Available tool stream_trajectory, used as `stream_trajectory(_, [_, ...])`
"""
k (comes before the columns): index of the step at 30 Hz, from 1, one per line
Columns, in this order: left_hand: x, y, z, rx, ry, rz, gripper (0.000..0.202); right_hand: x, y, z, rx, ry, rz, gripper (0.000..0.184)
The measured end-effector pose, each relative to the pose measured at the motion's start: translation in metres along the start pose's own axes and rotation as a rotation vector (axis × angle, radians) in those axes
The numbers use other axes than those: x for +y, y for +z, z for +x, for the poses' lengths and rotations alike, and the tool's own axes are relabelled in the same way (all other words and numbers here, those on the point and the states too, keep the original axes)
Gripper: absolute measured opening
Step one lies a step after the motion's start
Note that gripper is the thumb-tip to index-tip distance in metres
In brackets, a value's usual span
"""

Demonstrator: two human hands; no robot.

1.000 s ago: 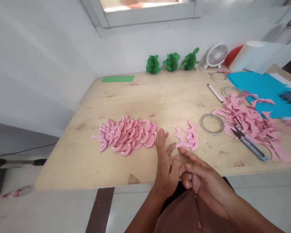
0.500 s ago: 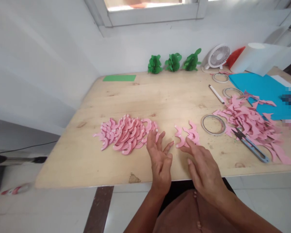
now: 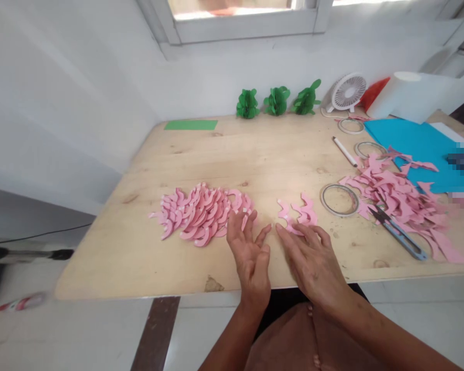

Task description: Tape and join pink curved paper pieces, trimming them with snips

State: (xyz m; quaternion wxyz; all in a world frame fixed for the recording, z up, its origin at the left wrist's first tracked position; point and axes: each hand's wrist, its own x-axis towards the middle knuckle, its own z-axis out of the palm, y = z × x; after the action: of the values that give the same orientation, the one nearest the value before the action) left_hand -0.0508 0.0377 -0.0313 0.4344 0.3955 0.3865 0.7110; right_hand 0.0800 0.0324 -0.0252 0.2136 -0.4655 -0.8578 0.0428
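Fingers [image 3: 290,239] spread and empty, the right hand [image 3: 313,263] touches the near edge of the small pink crescent paper cut-outs [image 3: 299,214] lying just ahead; the left hand [image 3: 251,255], equally open, is farther off.

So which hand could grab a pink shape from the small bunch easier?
Probably the right hand: its fingertips lie at the small bunch, while the left hand sits by the big pile.

1. Far edge, by the wall: three green paper balls [image 3: 277,100] in a row, a flat green sheet [image 3: 191,124] to their left.
2. Far right: a small white fan [image 3: 348,93], a white roll [image 3: 406,95] beside it, blue paper [image 3: 413,141] spread out nearer.
3. On my right: a white pen [image 3: 344,150], a tape ring [image 3: 339,199], a heap of pink scraps [image 3: 402,193], snips [image 3: 396,230] lying on its near edge.
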Motion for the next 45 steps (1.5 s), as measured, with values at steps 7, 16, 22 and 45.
stream_trajectory(7, [0.002,-0.001,-0.001,0.107,0.058,0.007,0.065,-0.011,0.001,-0.010,0.044,-0.087,0.062,0.061])
stream_trajectory(16, [0.010,0.000,-0.013,0.122,-0.037,-0.065,0.061,-0.020,0.000,-0.031,0.064,-0.008,0.228,0.067])
stream_trajectory(22, [0.024,0.005,-0.019,0.115,-0.186,-0.183,0.057,-0.012,-0.015,-0.025,0.195,0.229,0.393,0.045])
stream_trajectory(45, [0.031,0.016,-0.034,0.018,-0.175,-0.102,0.056,-0.017,-0.027,-0.013,0.179,0.368,0.536,0.010])
